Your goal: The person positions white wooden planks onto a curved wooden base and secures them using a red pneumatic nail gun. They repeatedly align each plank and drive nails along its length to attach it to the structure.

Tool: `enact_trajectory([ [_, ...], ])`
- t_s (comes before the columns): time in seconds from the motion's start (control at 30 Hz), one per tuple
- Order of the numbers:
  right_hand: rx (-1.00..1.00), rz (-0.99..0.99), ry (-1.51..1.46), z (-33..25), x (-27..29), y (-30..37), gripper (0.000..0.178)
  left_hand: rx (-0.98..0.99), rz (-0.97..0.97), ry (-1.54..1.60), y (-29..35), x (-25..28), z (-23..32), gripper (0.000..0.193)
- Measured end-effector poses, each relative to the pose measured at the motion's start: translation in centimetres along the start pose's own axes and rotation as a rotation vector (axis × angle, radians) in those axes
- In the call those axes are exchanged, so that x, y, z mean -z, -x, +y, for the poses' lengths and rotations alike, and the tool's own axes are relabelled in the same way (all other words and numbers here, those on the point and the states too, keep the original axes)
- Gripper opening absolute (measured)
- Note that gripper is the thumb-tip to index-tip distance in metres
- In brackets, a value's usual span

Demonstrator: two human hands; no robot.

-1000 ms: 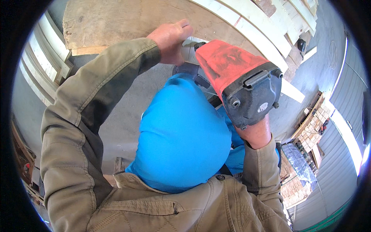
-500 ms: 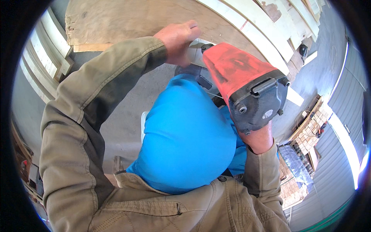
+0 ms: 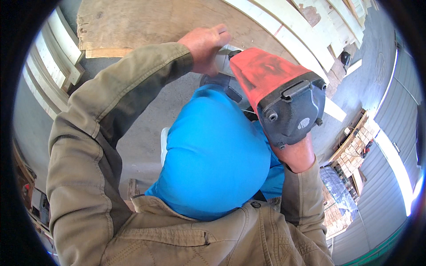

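A red and black nail gun (image 3: 270,77) is held up on the right, its black end cap toward me. Behind that cap only the wrist of my right hand (image 3: 298,153) shows; its fingers are hidden by the tool. My left hand (image 3: 205,48) is curled closed at the near edge of a plywood panel (image 3: 133,26), beside a short pale piece (image 3: 224,61) by the tool's nose. What lies under its fingers cannot be made out. My knee in blue trousers (image 3: 217,146) is bent up between both arms.
Pale boards (image 3: 288,37) lie beyond the panel toward the upper right. More long timbers (image 3: 55,62) are stacked at the far left. Right of me stand bundles of short wood blocks (image 3: 350,155), one under clear plastic wrap (image 3: 338,188), near a corrugated wall (image 3: 386,186).
The nail gun and my right wrist have shifted slightly left and up. My left hand stays almost in place, and its blur has lessened.
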State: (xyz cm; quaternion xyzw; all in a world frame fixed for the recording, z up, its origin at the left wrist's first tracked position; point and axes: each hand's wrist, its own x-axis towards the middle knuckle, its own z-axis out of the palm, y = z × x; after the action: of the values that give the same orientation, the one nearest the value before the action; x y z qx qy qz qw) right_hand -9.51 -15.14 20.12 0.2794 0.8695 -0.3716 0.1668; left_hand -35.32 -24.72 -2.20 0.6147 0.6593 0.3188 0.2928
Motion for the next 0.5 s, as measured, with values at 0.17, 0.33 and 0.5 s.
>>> enact_trajectory([
  [0.17, 0.043, -0.039, 0.048, 0.5, 0.2, 0.2, 0.037, 0.029, -0.042, -0.01, -0.2, 0.5, 0.2, 0.057],
  [0.33, 0.081, 0.007, 0.077, 0.8, -0.6, 1.4, 0.041, 0.054, -0.073, -0.034, -0.2, 0.9, 0.6, 0.057],
  [0.5, 0.045, -0.008, 0.087, 1.2, -1.5, 2.0, 0.045, 0.048, -0.071, -0.014, -0.1, 1.2, 0.7, 0.06],
])
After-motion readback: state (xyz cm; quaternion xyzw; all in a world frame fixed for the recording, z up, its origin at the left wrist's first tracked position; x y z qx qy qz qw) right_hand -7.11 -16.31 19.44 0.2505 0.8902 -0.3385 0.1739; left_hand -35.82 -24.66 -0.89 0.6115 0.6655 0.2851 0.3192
